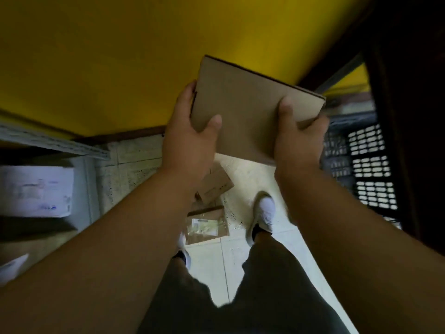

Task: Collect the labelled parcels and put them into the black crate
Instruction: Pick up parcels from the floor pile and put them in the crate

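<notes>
Standing on a pale tiled floor (243, 169), a person holds a flat brown box (248, 104) up in front of the body with both hands. Left hand (190, 141) grasps the box's left edge, thumb on top, fingers curled round the side. Right hand (298, 138) grasps the near right corner, thumb pressed on the top face, fingers underneath. Box is tilted, plain face toward the camera; no label shows on that side. Black crate (368, 165) sits to the right, just beside the right hand, its slotted wall visible. On the floor between the shoes (263, 213) lie two more parcels: a small brown one (216, 186) and a flat packet (207, 227) bearing a label. Yellow wall (120, 56) ahead. Shelf (48, 141) at left with a white box (36, 189), blurred.
</notes>
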The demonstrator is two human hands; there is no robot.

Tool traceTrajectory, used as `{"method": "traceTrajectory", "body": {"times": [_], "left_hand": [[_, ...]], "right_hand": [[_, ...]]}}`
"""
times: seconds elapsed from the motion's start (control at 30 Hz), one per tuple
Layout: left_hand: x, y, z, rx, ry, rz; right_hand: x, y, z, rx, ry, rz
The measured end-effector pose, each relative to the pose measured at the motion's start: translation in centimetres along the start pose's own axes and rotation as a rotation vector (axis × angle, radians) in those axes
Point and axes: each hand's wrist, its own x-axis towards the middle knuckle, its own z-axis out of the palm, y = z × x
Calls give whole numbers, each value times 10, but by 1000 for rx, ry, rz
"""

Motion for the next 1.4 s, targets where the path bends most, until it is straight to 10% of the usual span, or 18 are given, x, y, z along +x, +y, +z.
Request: {"method": "traceTrajectory", "body": {"times": [0.3, 0.53, 0.7, 0.8, 1.17, 1.4], "left_hand": [[-68, 123, -104, -864, 26, -291], [-105, 172, -134, -999, -122, -308], [-128, 170, -155, -857, 173, -53], [-157, 172, -151, -789, 290, 31], [-334, 170, -125, -1149, 423, -39], [-429, 165, -128, -1198, 668, 98]], "right_hand": [[-129, -138, -44, 210, 4, -127], [-201, -174, -43, 252, -89, -40], [-210, -178, -55, -332, -70, -710], [-212, -176, -63, -363, -326, -947], [-306, -130, -125, -288, -1187, -711], [-379, -108, -177, -320, -1388, -843]]}}
